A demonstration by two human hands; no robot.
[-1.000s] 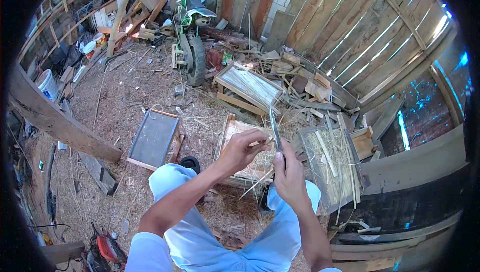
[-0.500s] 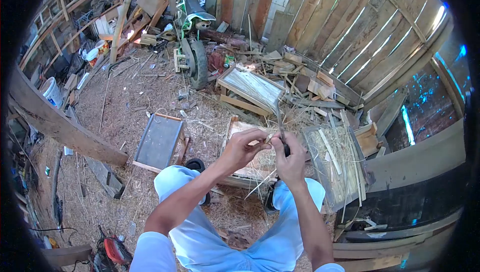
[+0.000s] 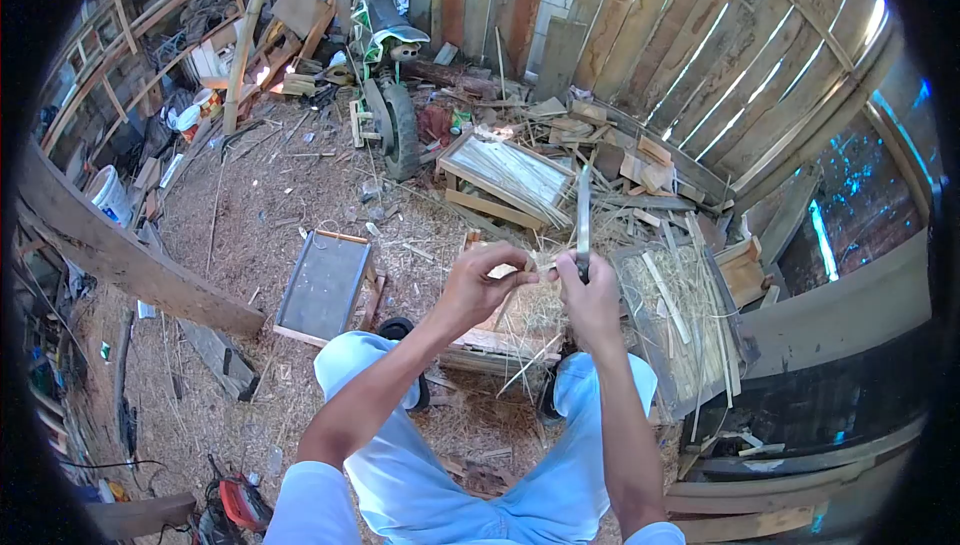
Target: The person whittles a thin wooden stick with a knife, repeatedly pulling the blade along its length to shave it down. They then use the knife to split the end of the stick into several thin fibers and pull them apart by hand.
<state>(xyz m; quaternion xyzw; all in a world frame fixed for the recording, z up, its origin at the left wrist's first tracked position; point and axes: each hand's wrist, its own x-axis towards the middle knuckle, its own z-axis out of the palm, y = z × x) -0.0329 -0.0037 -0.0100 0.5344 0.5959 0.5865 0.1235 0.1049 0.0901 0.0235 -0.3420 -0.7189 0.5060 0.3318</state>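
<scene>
My right hand (image 3: 592, 297) is wrapped round the dark handle of a long-bladed knife (image 3: 584, 210), whose blade points up and away. Just left of it, my left hand (image 3: 482, 290) has its fingertips pinched together on a thin strip (image 3: 506, 307), which looks like wood or bamboo. A small gap separates the two hands. Both are over a low wooden bench (image 3: 480, 352) in front of my knees, strewn with fine shavings. Beside it on the right, a board (image 3: 655, 345) carries thin wooden strips and curled fibres.
A dark-topped small table (image 3: 325, 285) stands at left, a light-topped one (image 3: 510, 177) ahead. Further back are a motorbike (image 3: 385, 75) and scrap wood (image 3: 590, 135). A curved beam (image 3: 130, 245) crosses the left side. A red power tool (image 3: 243, 503) lies lower left.
The knife blade has swung to point more upright and shows its flat side. My right hand has moved slightly right, and the gap between my hands has widened.
</scene>
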